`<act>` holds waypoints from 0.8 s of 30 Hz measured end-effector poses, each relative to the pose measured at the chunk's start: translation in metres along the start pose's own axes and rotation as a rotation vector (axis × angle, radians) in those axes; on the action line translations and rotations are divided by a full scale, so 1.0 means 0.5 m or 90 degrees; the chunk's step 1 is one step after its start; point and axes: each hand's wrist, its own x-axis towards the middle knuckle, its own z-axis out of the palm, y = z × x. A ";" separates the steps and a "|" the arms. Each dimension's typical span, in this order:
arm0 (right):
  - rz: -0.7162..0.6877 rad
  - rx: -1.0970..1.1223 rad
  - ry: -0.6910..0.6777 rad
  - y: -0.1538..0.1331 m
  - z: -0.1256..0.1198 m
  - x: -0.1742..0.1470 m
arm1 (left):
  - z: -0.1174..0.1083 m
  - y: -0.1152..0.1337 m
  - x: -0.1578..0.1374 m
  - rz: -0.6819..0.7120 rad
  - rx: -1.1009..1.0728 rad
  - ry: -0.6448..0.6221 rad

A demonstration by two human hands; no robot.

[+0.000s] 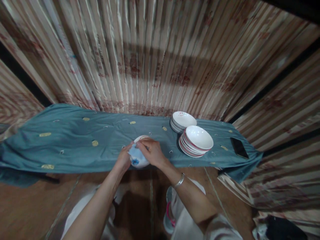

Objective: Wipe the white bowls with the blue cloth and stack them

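Observation:
Near the table's front edge, a white bowl (143,162) with a blue flower on its side is held tilted between my two hands. My left hand (124,156) grips its left side. A light blue cloth (135,152) lies over part of the bowl, and my right hand (153,152) has its fingers closed on this cloth against the bowl near the rim. Most of the bowl's inside is covered by my hands and the cloth.
To the right stand a stack of white bowls with red bands (199,137) and, behind it, a stack of white dishes (184,119). A black phone (239,147) lies at the table's right end. A blue-green tablecloth (75,143) covers the table; pleated curtains (150,60) hang behind.

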 end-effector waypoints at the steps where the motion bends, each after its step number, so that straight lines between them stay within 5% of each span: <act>1: 0.026 0.014 0.015 0.000 -0.002 -0.005 | 0.002 0.000 -0.001 -0.004 -0.013 -0.005; 8: 0.199 0.142 0.153 0.042 -0.040 -0.012 | 0.026 -0.002 -0.005 -0.019 -0.024 0.009; 15: 0.294 0.128 0.150 0.082 -0.085 -0.006 | 0.055 0.002 -0.027 0.014 0.003 -0.016; 20: 0.367 0.258 0.184 0.110 -0.090 -0.005 | 0.065 -0.004 -0.049 0.083 0.189 -0.034; 24: 0.367 0.360 0.246 0.140 -0.087 0.004 | 0.060 -0.016 -0.045 0.303 0.518 -0.101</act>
